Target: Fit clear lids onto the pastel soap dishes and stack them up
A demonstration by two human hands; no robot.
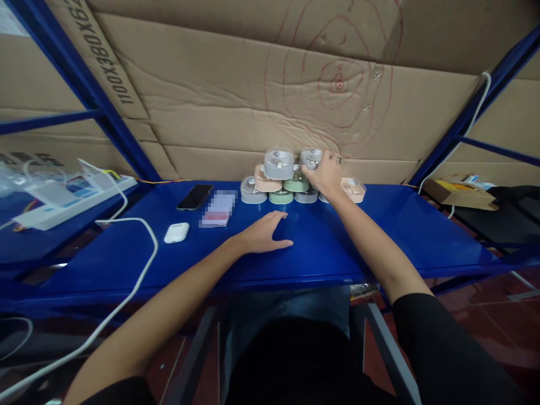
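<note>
Several small rounded plastic cases with clear lids stand stacked in tiers against the cardboard at the back of the blue table. My right hand (327,173) is closed around a grey case (311,158) at the upper right of the stack. Beside it on the left, another grey case (279,163) rests on top of a peach case (267,178) and a green case (296,181). The bottom row includes a green case (280,196) and a peach case (353,190), partly behind my right wrist. My left hand (264,233) hovers over or lies on the table, fingers apart, holding nothing.
On the left of the blue table (316,247) lie a dark phone (194,197), a second phone (218,209) with a blurred screen, and a white earbud case (176,232). A white cable (147,236) crosses the left side. A power strip (76,199) sits farther left.
</note>
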